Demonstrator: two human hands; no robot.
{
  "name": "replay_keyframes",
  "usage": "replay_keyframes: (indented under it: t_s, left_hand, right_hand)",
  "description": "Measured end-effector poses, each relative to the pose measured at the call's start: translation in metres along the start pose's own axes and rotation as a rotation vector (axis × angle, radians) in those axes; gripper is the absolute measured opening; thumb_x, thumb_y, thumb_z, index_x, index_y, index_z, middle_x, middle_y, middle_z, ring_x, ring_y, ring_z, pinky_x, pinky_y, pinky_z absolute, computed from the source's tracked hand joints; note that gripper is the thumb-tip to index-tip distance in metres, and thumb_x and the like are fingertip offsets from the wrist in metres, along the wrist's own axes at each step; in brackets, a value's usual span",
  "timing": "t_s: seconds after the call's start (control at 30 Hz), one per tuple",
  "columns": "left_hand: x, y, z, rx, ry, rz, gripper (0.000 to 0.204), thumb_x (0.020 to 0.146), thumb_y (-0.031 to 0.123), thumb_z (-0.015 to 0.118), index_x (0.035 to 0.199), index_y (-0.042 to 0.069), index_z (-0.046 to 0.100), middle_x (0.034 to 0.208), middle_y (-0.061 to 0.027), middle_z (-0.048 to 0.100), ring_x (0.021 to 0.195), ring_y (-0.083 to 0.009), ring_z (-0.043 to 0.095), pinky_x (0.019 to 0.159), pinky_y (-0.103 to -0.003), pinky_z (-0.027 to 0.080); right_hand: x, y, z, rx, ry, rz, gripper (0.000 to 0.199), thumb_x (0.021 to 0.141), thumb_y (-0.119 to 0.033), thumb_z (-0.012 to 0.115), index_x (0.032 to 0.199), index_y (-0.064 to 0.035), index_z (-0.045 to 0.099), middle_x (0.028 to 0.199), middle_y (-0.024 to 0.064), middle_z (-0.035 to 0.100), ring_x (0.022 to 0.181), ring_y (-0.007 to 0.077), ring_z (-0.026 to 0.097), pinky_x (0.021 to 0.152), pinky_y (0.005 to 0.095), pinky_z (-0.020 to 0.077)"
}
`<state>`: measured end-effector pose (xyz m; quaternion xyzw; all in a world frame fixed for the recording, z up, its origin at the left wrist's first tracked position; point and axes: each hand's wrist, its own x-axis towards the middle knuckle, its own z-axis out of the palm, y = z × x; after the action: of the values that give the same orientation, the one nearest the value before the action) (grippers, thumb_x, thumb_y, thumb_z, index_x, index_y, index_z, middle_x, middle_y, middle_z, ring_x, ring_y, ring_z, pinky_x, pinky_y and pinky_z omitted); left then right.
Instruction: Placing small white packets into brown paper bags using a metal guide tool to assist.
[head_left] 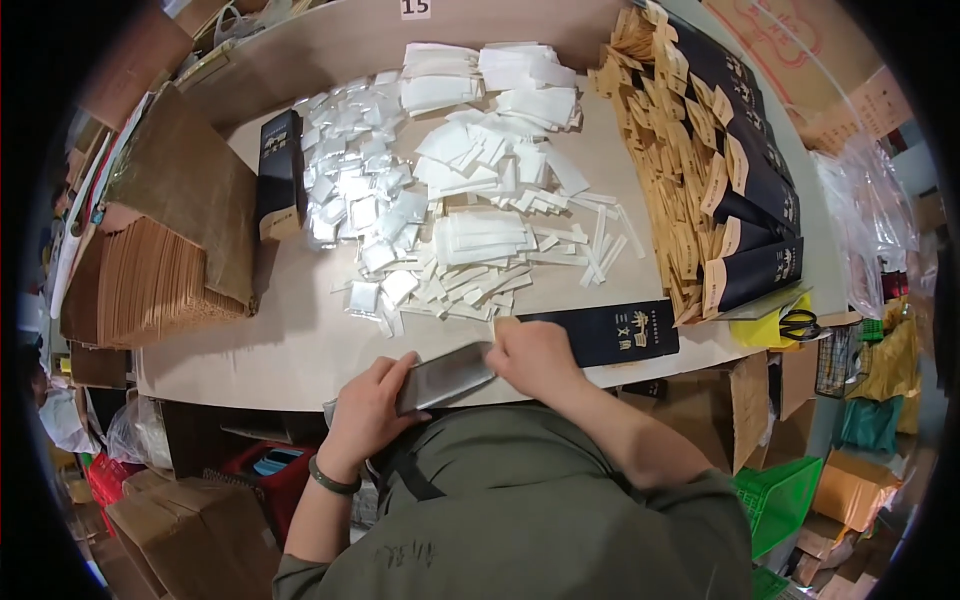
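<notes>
A long silver foil packet (452, 376) lies slanted at the table's front edge, close to my body. My left hand (375, 405) is closed around its left end, thumb and fingers on either side. At the packet's right end my right hand (532, 358) is curled closed with the fingertips against it. The right hand also overlaps the left end of a flat navy paper bag (625, 335) with a kraft-coloured end. Whether it grips that bag too is hidden. Beyond the hands lie loose white strips (470, 285) and a small stack of white packets (482, 236).
Small clear sachets (355, 190) are heaped left of the white packets. A navy box (280, 170) stands near an open carton (180, 200) of brown sheets. Overlapping navy and kraft bags (720, 190) line the right side. Black-handled scissors (798, 325) lie at the right edge.
</notes>
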<state>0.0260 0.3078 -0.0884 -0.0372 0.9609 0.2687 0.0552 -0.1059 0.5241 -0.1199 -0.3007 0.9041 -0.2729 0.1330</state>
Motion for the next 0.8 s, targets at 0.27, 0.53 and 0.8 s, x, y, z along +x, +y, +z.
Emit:
replay_keyframes:
  t_s: [0.27,0.53,0.8]
  left_hand:
    - [0.006,0.000,-0.010,-0.019,-0.072,0.055,0.073,0.066,0.023,0.087,0.131,0.012,0.057,0.100,-0.0107,0.061,0.087,-0.0316,0.064,0.075,-0.039,0.054]
    - [-0.009,0.002,0.011,-0.071,0.135,-0.127,0.071,0.066,0.022,0.087,0.130,0.008,0.058,0.099,-0.0108,0.061,0.085,-0.0296,0.064,0.075,-0.038,0.054]
    - [-0.008,-0.001,0.009,-0.039,0.122,-0.066,0.077,0.067,0.024,0.087,0.134,0.008,0.055,0.102,-0.0117,0.061,0.088,-0.0315,0.065,0.075,-0.039,0.054]
  right_hand:
    - [-0.008,-0.001,-0.002,0.136,-0.016,-0.058,0.021,0.088,-0.024,0.064,0.079,-0.0062,0.058,0.068,0.0158,0.063,0.068,0.0370,0.064,0.060,0.0473,0.0490]
    - [-0.008,-0.002,-0.002,0.100,-0.053,-0.029,0.020,0.091,-0.022,0.063,0.089,-0.0031,0.054,0.074,0.0175,0.064,0.072,0.0397,0.064,0.064,0.0493,0.0498]
    - [-0.008,-0.007,0.002,-0.017,0.029,-0.050,0.018,0.088,-0.017,0.062,0.093,-0.0004,0.057,0.073,0.0196,0.064,0.072,0.0403,0.065,0.065,0.0505,0.0518]
